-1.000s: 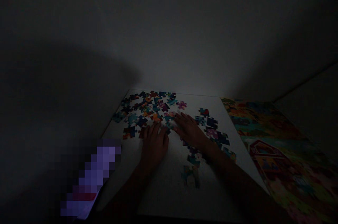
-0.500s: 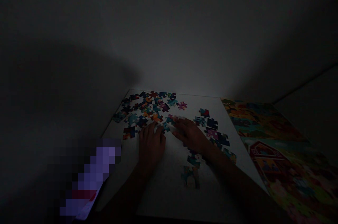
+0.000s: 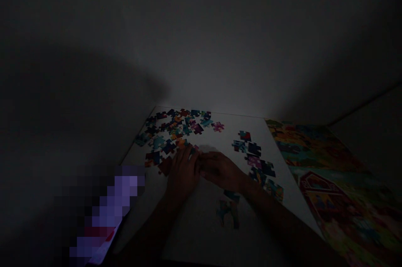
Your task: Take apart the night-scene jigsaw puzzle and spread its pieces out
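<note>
Closest to the camera, two bare forearms reach in from the bottom of the view onto a white board (image 3: 197,233). The left hand (image 3: 184,173) and the right hand (image 3: 221,170) are together, palms down, with their fingers meeting near the middle of the board. The room is dim, and you cannot tell whether a piece is pinched between them.

Jigsaw pieces lie around the hands. One dark red piece (image 3: 165,166) sits just beside the left hand's outer edge, and a few pieces are almost touching the fingertips from the far side. Just below the right wrist, a small joined group of teal pieces (image 3: 228,212) lies on the white surface, with open board around it and toward the near edge.

Farther out, a loose scatter of multicoloured jigsaw pieces (image 3: 176,130) spreads across the far left part of the board, reaching nearly to its far and left edges. A looser column of dark and pink pieces (image 3: 256,160) runs down the right side, with a strip of white board between it and the hands.

Past the board's right edge lies a bright printed picture (image 3: 326,183), showing a shape outlined in red. A pixelated purple object (image 3: 109,212) blocks the lower left. A plain grey wall (image 3: 201,49) rises beyond the far edge.
</note>
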